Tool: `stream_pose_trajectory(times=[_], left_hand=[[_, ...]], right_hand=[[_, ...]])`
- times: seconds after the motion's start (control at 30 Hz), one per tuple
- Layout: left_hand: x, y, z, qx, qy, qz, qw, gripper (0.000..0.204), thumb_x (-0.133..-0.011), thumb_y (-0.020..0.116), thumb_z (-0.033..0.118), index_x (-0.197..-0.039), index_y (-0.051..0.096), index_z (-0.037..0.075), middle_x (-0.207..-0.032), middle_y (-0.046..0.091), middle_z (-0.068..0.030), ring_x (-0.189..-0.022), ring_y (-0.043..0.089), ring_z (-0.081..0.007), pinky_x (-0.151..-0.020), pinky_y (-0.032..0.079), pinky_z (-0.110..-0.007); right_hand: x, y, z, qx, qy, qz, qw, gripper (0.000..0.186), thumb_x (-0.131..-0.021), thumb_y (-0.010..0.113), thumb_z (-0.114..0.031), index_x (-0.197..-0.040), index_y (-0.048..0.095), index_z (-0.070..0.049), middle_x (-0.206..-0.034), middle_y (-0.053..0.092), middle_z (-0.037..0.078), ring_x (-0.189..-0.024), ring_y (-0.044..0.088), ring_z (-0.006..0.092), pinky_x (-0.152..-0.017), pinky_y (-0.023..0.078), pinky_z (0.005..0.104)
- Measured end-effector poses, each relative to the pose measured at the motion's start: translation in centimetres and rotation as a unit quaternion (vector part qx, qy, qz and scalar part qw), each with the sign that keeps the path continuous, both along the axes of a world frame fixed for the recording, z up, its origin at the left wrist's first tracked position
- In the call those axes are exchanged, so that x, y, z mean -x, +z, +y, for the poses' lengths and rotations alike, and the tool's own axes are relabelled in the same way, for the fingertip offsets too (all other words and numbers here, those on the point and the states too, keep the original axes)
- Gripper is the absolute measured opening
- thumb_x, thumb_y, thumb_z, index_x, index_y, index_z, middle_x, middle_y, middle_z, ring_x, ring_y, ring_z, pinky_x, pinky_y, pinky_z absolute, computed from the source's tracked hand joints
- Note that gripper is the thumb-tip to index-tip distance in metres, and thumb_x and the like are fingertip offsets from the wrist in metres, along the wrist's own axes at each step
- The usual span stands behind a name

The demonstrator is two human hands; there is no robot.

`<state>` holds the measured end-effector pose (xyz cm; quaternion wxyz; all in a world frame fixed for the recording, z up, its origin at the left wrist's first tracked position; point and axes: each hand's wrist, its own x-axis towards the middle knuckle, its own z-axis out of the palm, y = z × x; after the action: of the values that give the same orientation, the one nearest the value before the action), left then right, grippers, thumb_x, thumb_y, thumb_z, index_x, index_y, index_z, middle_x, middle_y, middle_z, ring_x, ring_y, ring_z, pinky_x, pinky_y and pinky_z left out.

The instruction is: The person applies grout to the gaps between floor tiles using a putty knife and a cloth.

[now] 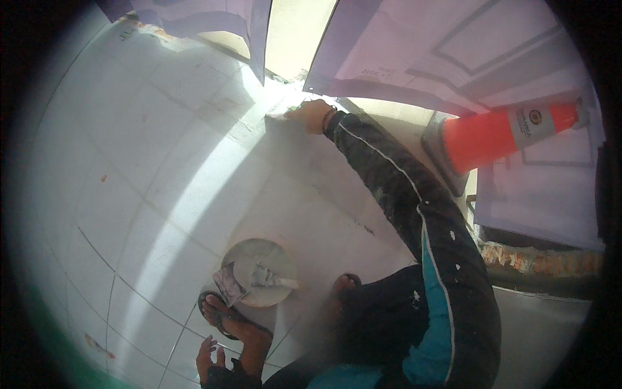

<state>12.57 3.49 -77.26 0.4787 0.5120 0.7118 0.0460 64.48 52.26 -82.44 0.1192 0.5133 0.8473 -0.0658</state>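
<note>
My right hand (315, 117) reaches far forward at the end of an outstretched dark sleeve. Its fingers are closed and press low at the bright, dusty patch beside the hanging sheets; glare hides what they hold. Low in the view, my left hand (211, 358) hangs beside my foot, its fingers loosely apart with nothing visible in them. Between my feet stands a round, pale tub (293, 249). A putty-smeared scraper with a pale handle (269, 277) lies across it. A dark, greyish rectangular piece (230, 284) leans on the tub's left rim.
An orange traffic cone with a grey band (483, 137) lies tilted at the right. Translucent purplish sheets (414, 55) hang along the far and right sides. White floor tiles (139, 214) spread leftward, crossed by a strip of sunlight. A rough, broken edge (538, 259) runs at the right.
</note>
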Motion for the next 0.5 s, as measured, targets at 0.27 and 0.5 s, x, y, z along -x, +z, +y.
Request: stream_pose_trajectory(times=[0.27, 0.5], left_hand=[[-0.9, 2.2, 1.6, 0.01, 0.016, 0.004, 1.0, 0.047, -0.088, 0.058, 0.018, -0.13, 0.046, 0.003, -0.109, 0.064, -0.0168, -0.094, 0.064, -0.0259, -0.086, 0.048, -0.039], [-0.5, 1.7, 1.9, 0.022, 0.017, 0.026, 0.999, 0.048, -0.087, 0.06, 0.019, -0.13, 0.047, 0.002, -0.111, 0.063, -0.0185, -0.097, 0.064, -0.0268, -0.086, 0.049, -0.039]], right_hand=[[-7.5, 0.1, -5.0, -0.075, 0.262, 0.055, 0.96, 0.039, -0.083, 0.055, -0.008, -0.117, 0.06, -0.024, -0.108, 0.062, 0.008, -0.104, 0.06, 0.0268, -0.084, 0.05, 0.0408], [-10.6, 2.1, -4.7, 0.008, -0.084, -0.036, 0.996, 0.049, -0.077, 0.06, -0.007, -0.124, 0.056, -0.023, -0.108, 0.063, 0.012, -0.096, 0.063, 0.0307, -0.079, 0.051, 0.0423]])
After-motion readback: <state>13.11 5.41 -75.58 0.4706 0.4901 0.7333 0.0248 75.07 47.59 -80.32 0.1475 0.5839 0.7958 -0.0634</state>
